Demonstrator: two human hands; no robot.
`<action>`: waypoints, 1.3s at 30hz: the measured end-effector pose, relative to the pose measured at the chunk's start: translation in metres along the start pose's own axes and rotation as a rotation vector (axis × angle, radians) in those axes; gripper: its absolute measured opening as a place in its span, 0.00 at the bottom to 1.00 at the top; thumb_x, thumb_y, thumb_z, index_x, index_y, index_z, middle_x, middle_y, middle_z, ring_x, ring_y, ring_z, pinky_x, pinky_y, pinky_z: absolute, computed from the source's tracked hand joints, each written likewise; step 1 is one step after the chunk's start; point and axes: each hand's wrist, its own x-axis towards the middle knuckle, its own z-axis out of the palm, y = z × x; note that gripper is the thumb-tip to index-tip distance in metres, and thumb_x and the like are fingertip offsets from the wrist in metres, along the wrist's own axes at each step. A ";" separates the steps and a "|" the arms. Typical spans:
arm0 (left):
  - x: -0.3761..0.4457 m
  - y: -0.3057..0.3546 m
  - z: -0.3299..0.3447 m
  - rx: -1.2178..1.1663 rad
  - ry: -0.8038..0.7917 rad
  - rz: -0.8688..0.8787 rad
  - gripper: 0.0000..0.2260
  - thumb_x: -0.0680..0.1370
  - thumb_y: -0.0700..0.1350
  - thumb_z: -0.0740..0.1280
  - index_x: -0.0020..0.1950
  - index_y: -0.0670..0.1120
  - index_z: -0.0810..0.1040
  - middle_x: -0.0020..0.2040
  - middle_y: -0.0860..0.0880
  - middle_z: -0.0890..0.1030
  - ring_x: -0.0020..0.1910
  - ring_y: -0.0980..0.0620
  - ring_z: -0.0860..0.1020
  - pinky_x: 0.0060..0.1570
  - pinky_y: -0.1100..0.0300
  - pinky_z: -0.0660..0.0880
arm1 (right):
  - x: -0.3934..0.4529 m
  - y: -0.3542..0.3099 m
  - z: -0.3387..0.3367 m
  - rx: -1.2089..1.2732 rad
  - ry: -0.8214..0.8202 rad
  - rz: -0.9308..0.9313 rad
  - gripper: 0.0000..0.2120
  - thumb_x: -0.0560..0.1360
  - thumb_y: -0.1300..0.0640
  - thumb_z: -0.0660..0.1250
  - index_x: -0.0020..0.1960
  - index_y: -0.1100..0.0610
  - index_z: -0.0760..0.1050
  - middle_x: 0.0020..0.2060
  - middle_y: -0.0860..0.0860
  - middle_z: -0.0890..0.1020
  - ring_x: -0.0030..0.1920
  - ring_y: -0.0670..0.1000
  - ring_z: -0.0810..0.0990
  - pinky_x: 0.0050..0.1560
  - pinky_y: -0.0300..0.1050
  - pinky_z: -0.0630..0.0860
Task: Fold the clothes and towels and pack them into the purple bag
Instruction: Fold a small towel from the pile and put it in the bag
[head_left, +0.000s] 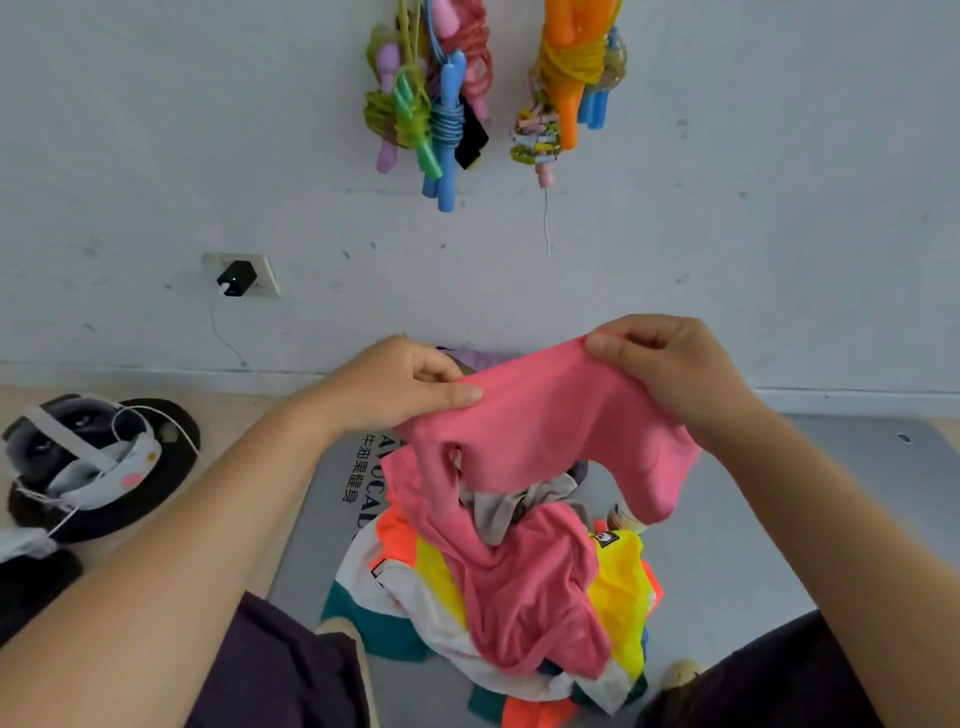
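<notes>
A pink garment (540, 415) hangs lifted in front of me. My left hand (405, 384) pinches its upper left edge and my right hand (660, 364) grips its upper right edge. Its lower part trails down onto a heap of clothes (441, 582) on the grey mat, with colour-block yellow, orange, white and teal pieces and a grey one (498, 509). A sliver of purple (483, 358), possibly the bag, shows behind the pink fabric by the wall.
The grey mat (753, 519) lies against the white wall. A headset with a white cable (78, 457) rests on a dark round pad at left. Bundled skipping ropes (431, 104) hang on the wall above. A charger (236, 278) sits in a socket.
</notes>
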 end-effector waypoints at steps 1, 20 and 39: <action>0.001 0.001 -0.003 0.056 0.035 0.023 0.07 0.76 0.50 0.71 0.40 0.51 0.84 0.37 0.50 0.83 0.35 0.56 0.76 0.37 0.59 0.73 | 0.002 0.000 -0.003 -0.004 0.069 -0.016 0.04 0.74 0.54 0.72 0.41 0.49 0.84 0.38 0.43 0.85 0.38 0.35 0.79 0.42 0.26 0.72; -0.025 0.028 0.021 0.043 0.214 0.180 0.10 0.76 0.51 0.71 0.39 0.47 0.81 0.27 0.56 0.77 0.27 0.62 0.69 0.31 0.68 0.66 | -0.032 -0.016 0.007 -0.109 0.020 0.087 0.05 0.75 0.52 0.70 0.44 0.54 0.81 0.35 0.52 0.83 0.37 0.46 0.76 0.42 0.39 0.72; -0.029 0.021 0.018 0.114 0.225 0.231 0.10 0.77 0.50 0.70 0.38 0.48 0.79 0.22 0.58 0.69 0.24 0.60 0.64 0.28 0.70 0.61 | -0.036 -0.017 0.015 -0.018 -0.094 0.061 0.05 0.75 0.54 0.71 0.45 0.56 0.80 0.33 0.55 0.82 0.35 0.45 0.76 0.42 0.43 0.74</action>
